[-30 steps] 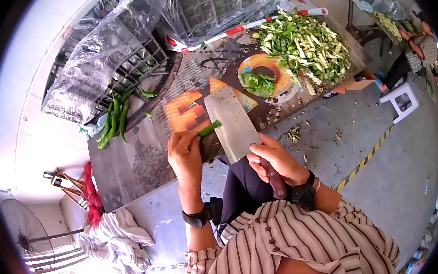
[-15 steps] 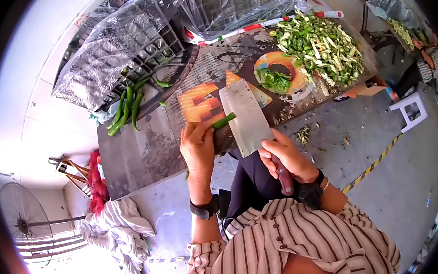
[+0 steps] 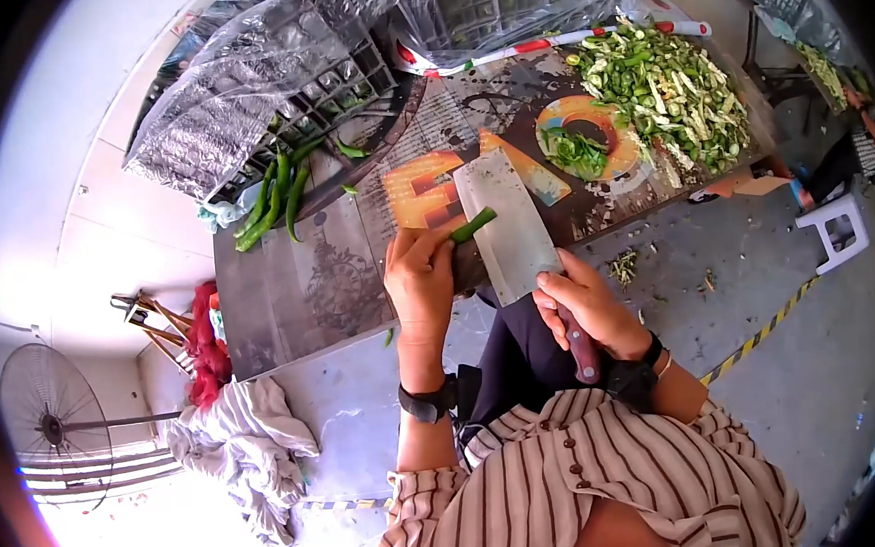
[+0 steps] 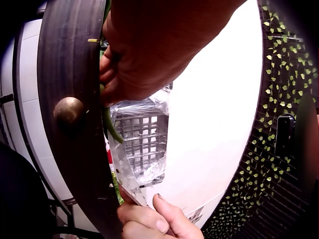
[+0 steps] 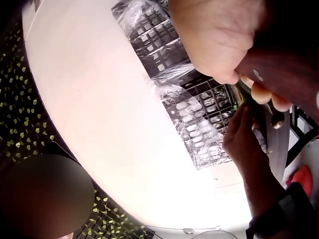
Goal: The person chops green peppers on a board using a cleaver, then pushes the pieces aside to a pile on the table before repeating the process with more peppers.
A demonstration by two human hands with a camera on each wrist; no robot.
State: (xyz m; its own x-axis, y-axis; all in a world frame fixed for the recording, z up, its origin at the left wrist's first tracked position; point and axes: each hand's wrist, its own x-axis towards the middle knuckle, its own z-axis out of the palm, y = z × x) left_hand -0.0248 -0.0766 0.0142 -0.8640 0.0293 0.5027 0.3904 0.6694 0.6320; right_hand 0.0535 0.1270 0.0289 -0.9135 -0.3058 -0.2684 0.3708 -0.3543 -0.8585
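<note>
Whole peppers (image 3: pixel 277 195) lay toward the left end of the counter (image 3: pixel 284 308), before a crate (image 3: pixel 331 84). A second crate (image 3: pixel 477 10) was to its right. The chopped heap (image 3: pixel 662 94) lay toward the right end, with a smaller pile (image 3: pixel 575 153) to its left. Right of the counter, a stool (image 3: pixel 854 236) stood on the floor (image 3: pixel 805 381).

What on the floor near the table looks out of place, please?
Some chopped green scraps lie on the floor, beyond the table's edge; they look spilled, since the large chopped pile is on the table.
</note>
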